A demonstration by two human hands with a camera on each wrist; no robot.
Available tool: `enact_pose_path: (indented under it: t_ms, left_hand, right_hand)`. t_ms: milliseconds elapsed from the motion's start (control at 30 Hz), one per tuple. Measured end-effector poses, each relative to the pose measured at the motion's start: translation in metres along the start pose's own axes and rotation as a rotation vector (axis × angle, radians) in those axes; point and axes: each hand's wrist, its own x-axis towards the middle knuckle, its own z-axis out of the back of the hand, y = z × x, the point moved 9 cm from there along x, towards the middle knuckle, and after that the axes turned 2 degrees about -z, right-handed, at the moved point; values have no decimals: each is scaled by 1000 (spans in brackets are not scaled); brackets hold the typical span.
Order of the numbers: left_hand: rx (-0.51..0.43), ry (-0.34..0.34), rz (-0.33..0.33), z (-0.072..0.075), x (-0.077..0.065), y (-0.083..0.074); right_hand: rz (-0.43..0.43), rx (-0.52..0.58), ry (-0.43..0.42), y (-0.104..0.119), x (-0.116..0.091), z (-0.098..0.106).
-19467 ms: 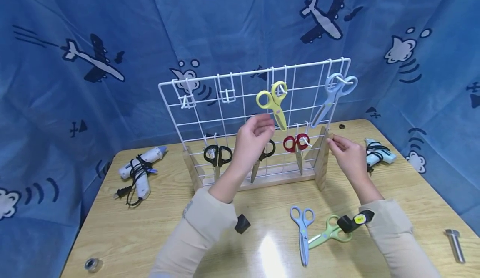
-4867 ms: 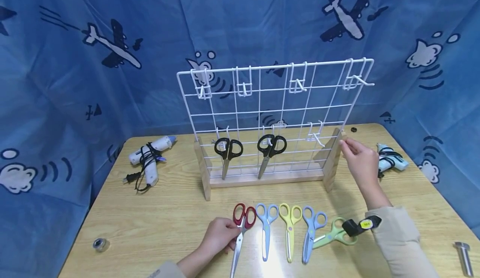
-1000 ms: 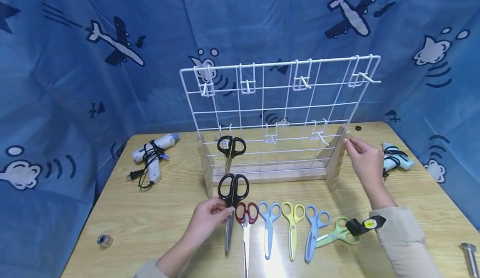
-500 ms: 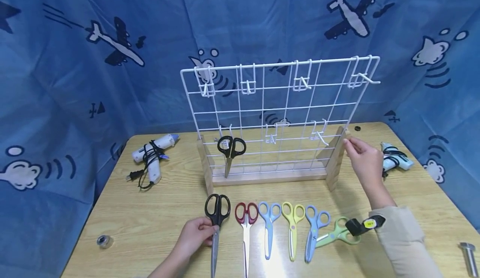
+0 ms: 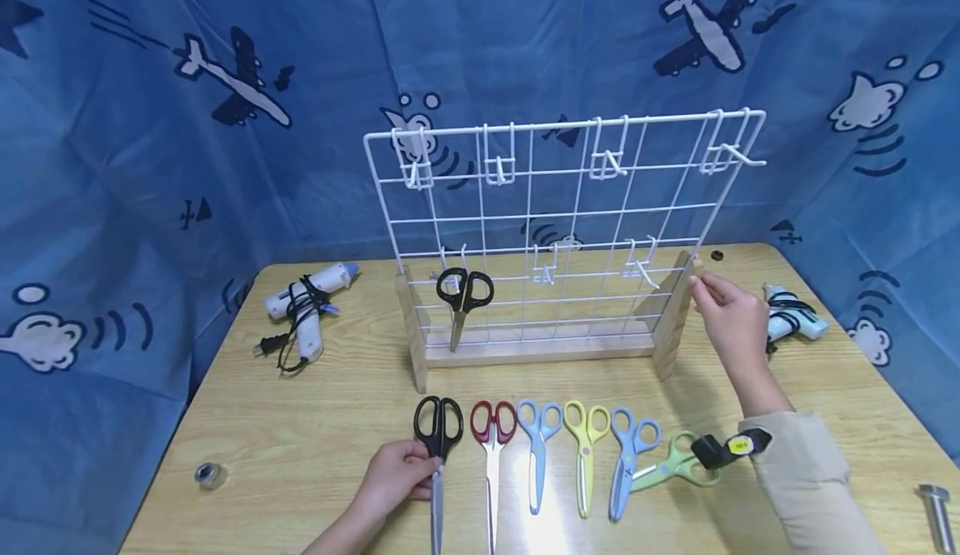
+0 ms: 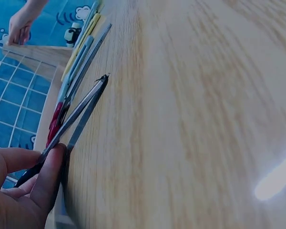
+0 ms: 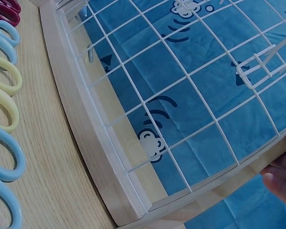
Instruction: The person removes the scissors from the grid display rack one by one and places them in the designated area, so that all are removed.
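Observation:
My left hand (image 5: pixel 397 476) pinches black-handled scissors (image 5: pixel 438 428) near the pivot, low at the table's front, left of the red-handled scissors (image 5: pixel 493 423). In the left wrist view the blades (image 6: pixel 81 107) point away, thumb and fingers around the handle end. Beside the red pair lie light-blue scissors (image 5: pixel 537 447), yellow scissors (image 5: pixel 584 447), blue scissors (image 5: pixel 627 463) and green scissors (image 5: pixel 678 463), in a row. Another black pair (image 5: pixel 463 292) hangs on the white wire rack (image 5: pixel 555 217). My right hand (image 5: pixel 733 322) grips the rack's right wooden upright (image 5: pixel 675 313).
Several bare hooks (image 5: pixel 609 163) stick out from the rack. A white glue gun (image 5: pixel 303 309) with a wrapped cord lies left, a pale-green one (image 5: pixel 795 313) right. A bolt (image 5: pixel 937 515) and a small metal socket (image 5: pixel 210 475) lie near the front corners.
Light-blue, yellow and red scissors came off the rack into the row. Then my left hand lifted a black pair from its lower hook and brought it down left of the red; the right hand stayed.

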Motion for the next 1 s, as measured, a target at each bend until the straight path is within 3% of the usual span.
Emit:
enact_pose_path:
  t_ms: [367, 1000]
  left_hand:
    - [109, -34, 34, -3, 1, 0]
    - [191, 29, 18, -7, 3, -4]
  right_hand:
    - [-44, -6, 20, 2, 0, 1]
    - [-61, 0, 41, 2, -1, 0]
